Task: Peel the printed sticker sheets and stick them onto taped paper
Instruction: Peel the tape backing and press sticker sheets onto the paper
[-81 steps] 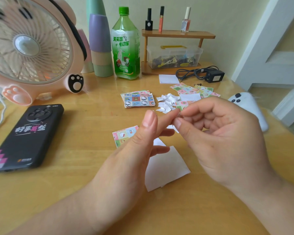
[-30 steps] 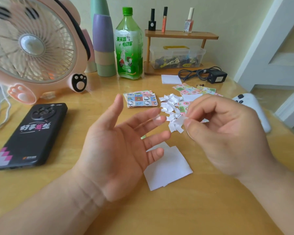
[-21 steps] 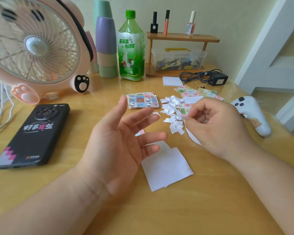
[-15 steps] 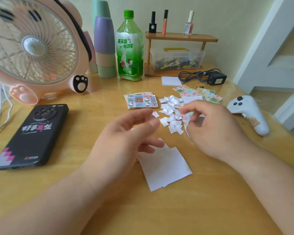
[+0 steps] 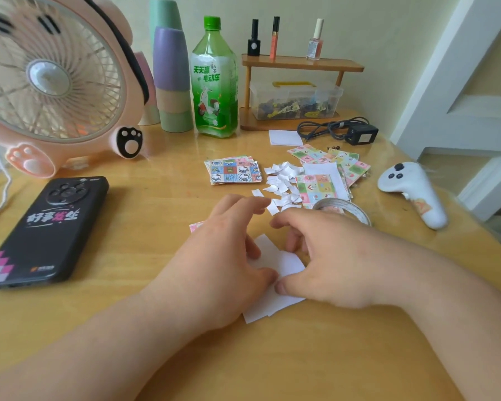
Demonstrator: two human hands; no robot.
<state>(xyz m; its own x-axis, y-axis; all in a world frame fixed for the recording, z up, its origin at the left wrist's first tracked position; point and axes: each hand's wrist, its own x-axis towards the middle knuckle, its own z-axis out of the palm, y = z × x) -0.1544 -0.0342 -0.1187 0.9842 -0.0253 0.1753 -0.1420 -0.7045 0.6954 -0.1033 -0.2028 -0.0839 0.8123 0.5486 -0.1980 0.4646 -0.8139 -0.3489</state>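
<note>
A white paper lies on the wooden table close to me, with both hands over it. My left hand curls its fingers over the paper's upper left edge, thumb on the sheet. My right hand curls over the upper right part, its thumb tip touching the paper beside the left thumb. A pink corner of a sticker sheet peeks out under my left hand. A stack of printed sticker sheets lies further back, with more sticker sheets to its right.
White backing scraps are piled between the sticker stacks. A tape roll sits behind my right hand, a white controller at the right edge. A black phone lies left, with a pink fan, cups, a green bottle and a small shelf behind.
My right hand dropped a white scrap on the pile and came back toward me. My left hand turned palm down. Both hands now sit on the white paper.
</note>
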